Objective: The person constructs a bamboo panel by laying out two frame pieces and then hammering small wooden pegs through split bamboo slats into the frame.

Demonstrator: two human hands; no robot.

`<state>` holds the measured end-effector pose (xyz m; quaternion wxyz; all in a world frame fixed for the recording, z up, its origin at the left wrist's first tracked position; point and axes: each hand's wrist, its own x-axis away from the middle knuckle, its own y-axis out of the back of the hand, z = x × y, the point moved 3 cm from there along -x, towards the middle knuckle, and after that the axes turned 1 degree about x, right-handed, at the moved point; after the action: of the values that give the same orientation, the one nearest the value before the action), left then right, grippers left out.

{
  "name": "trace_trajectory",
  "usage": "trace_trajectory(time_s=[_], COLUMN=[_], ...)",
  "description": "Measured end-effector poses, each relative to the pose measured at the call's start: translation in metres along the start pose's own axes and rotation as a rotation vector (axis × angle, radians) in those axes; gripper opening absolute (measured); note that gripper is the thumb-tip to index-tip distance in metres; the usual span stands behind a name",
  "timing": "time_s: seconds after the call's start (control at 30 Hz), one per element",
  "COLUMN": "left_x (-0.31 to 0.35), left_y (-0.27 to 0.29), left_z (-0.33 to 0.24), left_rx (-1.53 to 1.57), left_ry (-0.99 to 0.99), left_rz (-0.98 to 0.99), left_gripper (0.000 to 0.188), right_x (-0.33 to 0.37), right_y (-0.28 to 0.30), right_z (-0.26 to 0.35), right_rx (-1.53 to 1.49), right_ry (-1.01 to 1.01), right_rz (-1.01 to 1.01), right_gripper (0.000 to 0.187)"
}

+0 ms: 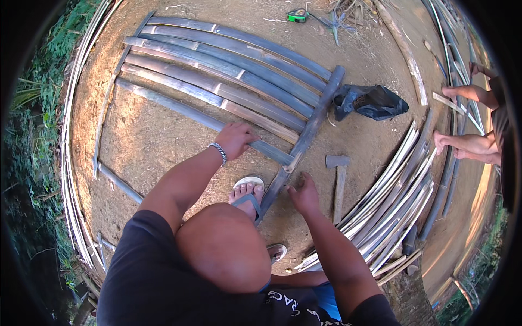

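Observation:
A frame of split bamboo slats (pixel 217 88) lies on the ground, its slats meeting a dark bamboo pole (pixel 314 125) at the right end. My left hand (pixel 235 140), with a chain bracelet at the wrist, is closed over the nearest bamboo slat (pixel 179 110). This slat's right end touches the pole by a notch or joint. Beside the pole's near part is my right hand (pixel 304 194), thumb and forefinger apart, the other fingers curled and partly hidden. I see nothing held in it. My sandaled foot (pixel 247 195) is against the pole.
Right of my right hand lies a hatchet (pixel 339 185). A black plastic bag (pixel 372 102) sits beyond the pole. Bundled bamboo strips (pixel 380 201) lie at right, near another person's bare legs (pixel 470 144). A green tape measure (pixel 297 15) lies at the far side.

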<state>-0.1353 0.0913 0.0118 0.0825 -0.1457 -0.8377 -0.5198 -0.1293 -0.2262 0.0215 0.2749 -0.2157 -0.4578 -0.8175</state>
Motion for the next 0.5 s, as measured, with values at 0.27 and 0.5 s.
trace_trajectory(time_s=[0.27, 0.5], left_x=[-0.003, -0.016], left_y=[0.015, 0.018], left_z=[0.013, 0.004], left_rx=[-0.095, -0.127], left_ry=[0.032, 0.03], left_rz=[-0.022, 0.025], left_gripper=[0.047, 0.048], right_x=[-0.004, -0.009], right_y=[-0.02, -0.027], right_z=[0.065, 0.065], right_rx=[-0.079, -0.118], right_ry=[-0.251, -0.307], right_rz=[-0.044, -0.113], right_gripper=[0.085, 0.083])
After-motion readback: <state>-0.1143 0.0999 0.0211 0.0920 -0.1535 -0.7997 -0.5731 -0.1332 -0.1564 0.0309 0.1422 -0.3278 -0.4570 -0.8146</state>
